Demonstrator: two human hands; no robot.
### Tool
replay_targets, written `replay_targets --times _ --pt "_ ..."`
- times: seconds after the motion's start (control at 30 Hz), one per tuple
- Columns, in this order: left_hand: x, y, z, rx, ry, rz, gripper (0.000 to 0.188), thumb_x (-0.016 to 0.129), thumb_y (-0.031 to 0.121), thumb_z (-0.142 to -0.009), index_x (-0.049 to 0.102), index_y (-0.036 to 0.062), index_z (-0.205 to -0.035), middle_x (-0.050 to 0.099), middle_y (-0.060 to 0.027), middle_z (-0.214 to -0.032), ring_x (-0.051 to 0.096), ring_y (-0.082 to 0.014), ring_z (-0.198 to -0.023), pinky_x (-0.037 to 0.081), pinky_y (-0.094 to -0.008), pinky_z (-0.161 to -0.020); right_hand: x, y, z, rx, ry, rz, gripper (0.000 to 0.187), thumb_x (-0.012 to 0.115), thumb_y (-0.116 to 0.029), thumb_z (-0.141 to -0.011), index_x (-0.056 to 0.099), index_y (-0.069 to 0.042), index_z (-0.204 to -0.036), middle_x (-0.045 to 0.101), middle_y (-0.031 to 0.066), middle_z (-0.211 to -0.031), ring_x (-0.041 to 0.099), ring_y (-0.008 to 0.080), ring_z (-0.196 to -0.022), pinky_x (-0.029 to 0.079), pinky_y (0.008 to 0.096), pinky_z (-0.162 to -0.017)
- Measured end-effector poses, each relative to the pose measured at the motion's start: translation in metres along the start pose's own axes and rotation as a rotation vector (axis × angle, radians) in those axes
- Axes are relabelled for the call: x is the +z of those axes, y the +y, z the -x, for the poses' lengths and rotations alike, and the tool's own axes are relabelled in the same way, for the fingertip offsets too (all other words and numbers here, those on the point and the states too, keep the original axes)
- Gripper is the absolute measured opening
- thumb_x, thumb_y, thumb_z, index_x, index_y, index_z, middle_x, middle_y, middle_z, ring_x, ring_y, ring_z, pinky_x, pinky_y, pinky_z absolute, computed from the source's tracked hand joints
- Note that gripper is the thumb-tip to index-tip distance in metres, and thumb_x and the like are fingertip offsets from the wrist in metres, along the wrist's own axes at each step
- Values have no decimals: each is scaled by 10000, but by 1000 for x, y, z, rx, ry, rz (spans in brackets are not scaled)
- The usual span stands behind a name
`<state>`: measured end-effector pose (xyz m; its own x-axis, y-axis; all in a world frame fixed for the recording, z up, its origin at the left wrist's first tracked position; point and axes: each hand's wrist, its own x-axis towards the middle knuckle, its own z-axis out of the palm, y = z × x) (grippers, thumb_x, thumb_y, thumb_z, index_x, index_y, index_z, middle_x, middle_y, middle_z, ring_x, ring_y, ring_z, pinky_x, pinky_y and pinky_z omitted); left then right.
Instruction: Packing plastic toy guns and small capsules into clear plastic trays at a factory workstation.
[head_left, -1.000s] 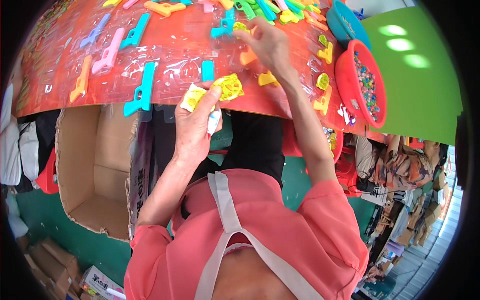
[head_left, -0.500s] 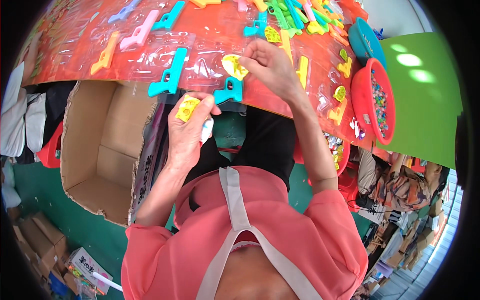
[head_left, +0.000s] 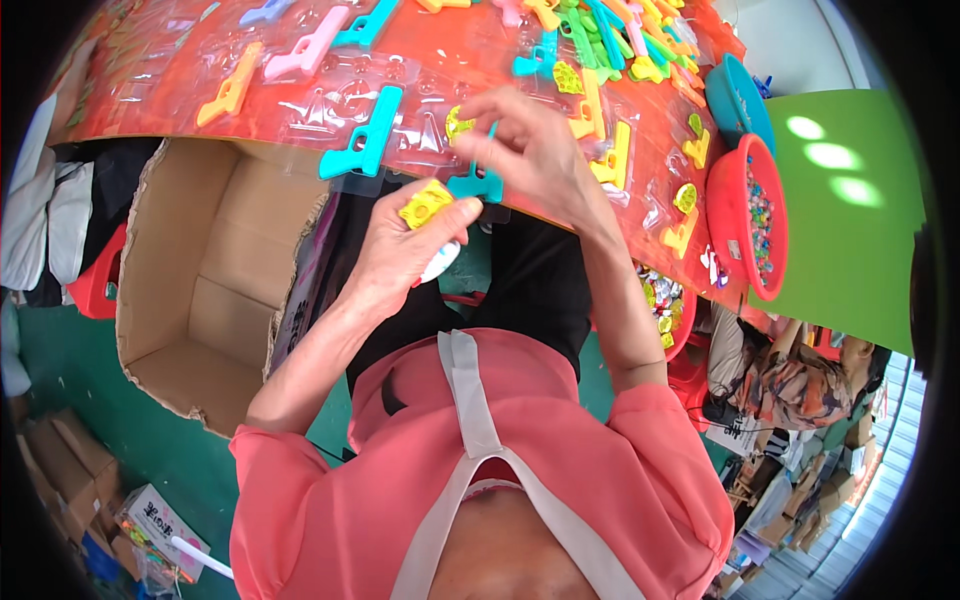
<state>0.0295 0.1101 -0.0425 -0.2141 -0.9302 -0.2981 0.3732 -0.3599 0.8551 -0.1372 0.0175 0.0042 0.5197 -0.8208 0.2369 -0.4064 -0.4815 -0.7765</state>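
My left hand [head_left: 385,250] is closed near the table edge. Between its thumb and fingers is a yellow moulded plastic piece [head_left: 427,203], with a white and blue item [head_left: 441,262] below it in the palm. Over the table, my right hand [head_left: 545,150] has its fingers apart, slightly blurred. Beside its fingertips a yellow piece [head_left: 459,124] lies on clear plastic. Under that hand, partly hidden, is a teal toy gun [head_left: 477,184]. Left of it another teal toy gun [head_left: 364,140] rests on a clear plastic blister tray [head_left: 325,120].
More toy guns in trays cover the red table [head_left: 140,120], with a loose pile [head_left: 610,40] at the back. On the right stand a red basin [head_left: 722,215] of beads and a teal basin [head_left: 738,95]. Below left is an open cardboard box [head_left: 160,300].
The yellow piece from my right hand now lies on the plastic, and the fingers have spread. My left hand has moved right and still holds its pieces. The view has shifted slightly.
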Motion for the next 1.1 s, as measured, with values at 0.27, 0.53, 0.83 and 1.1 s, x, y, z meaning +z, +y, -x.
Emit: replay_targets --times 0.27,0.53,0.83,1.1 --pt "28 -24 -3 -40 -186 -61 204 757 103 -869 669 46 -1044 617 56 -866 539 -5 -739 446 -187 -632 -31 -10 49 -20 -137 -66 69 690 -65 -873 649 -13 -895 593 49 -827 576 143 -758 453 279 -653" --pt "74 -32 -17 -294 -316 122 193 619 193 -979 622 44 -1101 572 -10 -711 477 -51 -506 294 -207 -411 -154 124 63 261 316 345 209 652 -215 -935 673 -10 -972 589 -21 -686 516 54 -577 418 228 -509" --pt "81 -41 -18 -293 -277 104 172 598 184 -992 615 58 -1107 575 -12 -710 455 -49 -490 278 -212 -411 -150 154 51 395 296 -7 193 619 -116 -934 650 -30 -1103 554 -19 -645 516 56 -553 408 229 -501" --pt "73 -45 -16 -286 -272 136 174 597 189 -994 612 58 -1107 573 -11 -712 450 -45 -493 277 -208 -417 -141 134 51 358 290 689 262 694 -303 -836 691 -61 -936 559 27 -615 569 151 -583 436 336 -554"
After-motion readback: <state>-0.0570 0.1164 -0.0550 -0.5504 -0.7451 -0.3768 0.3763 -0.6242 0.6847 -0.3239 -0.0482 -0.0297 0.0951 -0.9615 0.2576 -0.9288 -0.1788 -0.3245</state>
